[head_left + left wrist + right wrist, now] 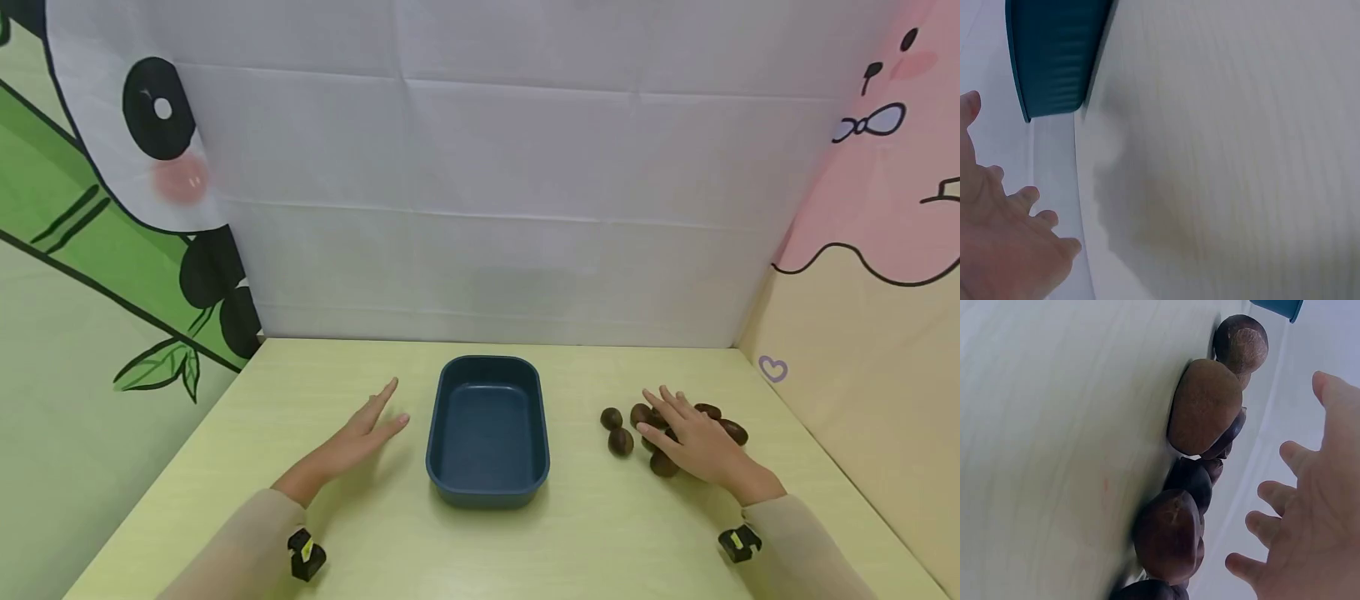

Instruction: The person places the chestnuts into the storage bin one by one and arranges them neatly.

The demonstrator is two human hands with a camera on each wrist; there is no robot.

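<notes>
A deep blue rectangular bin (487, 492) sits upright in the middle of the table, with nothing inside it. To its left my left hand (356, 442) hovers over the table, fingers extended and holding nothing; the left wrist view shows the bin's side (1054, 62) beyond the fingers. My right hand (697, 442) is spread above a loose group of dark brown, chestnut-like nuts (620, 442) on the right. Seen from the right wrist, the palm (1316, 500) stands apart from the nuts (1205, 407), and nothing is in its grip. Some nuts are hidden under that hand in the head view.
The pale yellow table (360, 542) ends at a white cloth backdrop (487, 208). Printed panels stand at both sides, with a panda on the left and a pink figure (885, 192) on the right. Each sleeve carries a small black device (306, 554) at the wrist.
</notes>
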